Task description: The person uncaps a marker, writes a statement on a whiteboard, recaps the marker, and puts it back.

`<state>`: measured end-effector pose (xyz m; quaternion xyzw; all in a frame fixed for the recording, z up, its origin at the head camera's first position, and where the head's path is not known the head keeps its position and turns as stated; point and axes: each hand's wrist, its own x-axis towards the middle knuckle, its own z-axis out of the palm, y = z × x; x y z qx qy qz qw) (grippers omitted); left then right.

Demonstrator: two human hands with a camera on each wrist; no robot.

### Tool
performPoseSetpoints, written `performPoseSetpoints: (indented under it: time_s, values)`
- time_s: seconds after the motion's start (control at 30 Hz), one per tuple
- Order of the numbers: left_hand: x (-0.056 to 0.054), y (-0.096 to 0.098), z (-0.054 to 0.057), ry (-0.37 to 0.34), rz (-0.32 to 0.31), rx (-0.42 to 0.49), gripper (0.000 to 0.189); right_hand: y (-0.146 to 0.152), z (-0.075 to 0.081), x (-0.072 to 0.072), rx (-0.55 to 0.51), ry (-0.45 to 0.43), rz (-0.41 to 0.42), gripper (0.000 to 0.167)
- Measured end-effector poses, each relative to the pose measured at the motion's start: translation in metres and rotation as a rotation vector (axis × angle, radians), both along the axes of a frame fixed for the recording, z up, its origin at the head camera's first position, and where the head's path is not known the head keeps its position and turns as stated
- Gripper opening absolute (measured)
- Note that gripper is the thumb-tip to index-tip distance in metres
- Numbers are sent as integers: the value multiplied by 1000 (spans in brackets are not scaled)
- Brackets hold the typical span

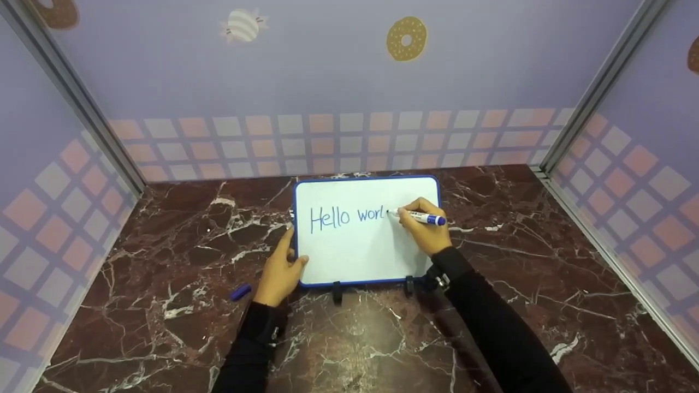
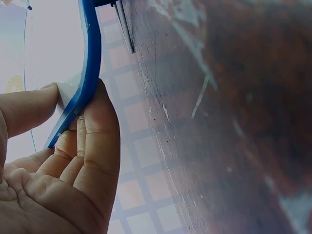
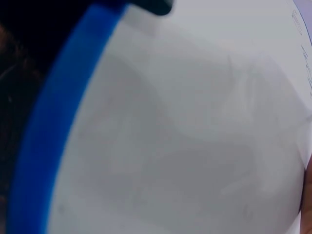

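A small whiteboard (image 1: 360, 256) with a blue frame leans on a stand with black feet (image 1: 337, 292). "Hello worl" is written on it in blue. My right hand (image 1: 428, 229) pinches a white marker (image 1: 418, 216) with a blue end, its dark tip at the board just right of the last letter. Along the board's left edge, my left hand (image 1: 281, 273) grips the blue frame (image 2: 91, 53), thumb in front and fingers behind. The right wrist view shows mostly the board's surface (image 3: 170, 122) close up; only a sliver of the hand appears there.
A blue marker cap (image 1: 240, 292) lies on the dark red marbled table (image 1: 180, 262), left of my left hand. Behind the board stands a purple wall (image 1: 327, 65) with a checked band. Side panels (image 1: 644, 153) close off both sides.
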<state>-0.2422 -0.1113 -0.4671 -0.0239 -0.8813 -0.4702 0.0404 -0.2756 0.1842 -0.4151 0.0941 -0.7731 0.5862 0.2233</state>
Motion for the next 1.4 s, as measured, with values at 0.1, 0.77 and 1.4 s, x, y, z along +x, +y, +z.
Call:
performPoseSetpoints:
  time_s: [0.1,0.77,1.4]
  values:
    - [0,0,0,-2,3,-5,71,0,0,0,-1,-3,-1,10]
    - [1,0,0,7,-7,-14,71,-1,-1,-1,-2,-4,28,9]
    - [1,-1,-1,5,-28,-10,70,2,-2,2,64,-18,-1,14]
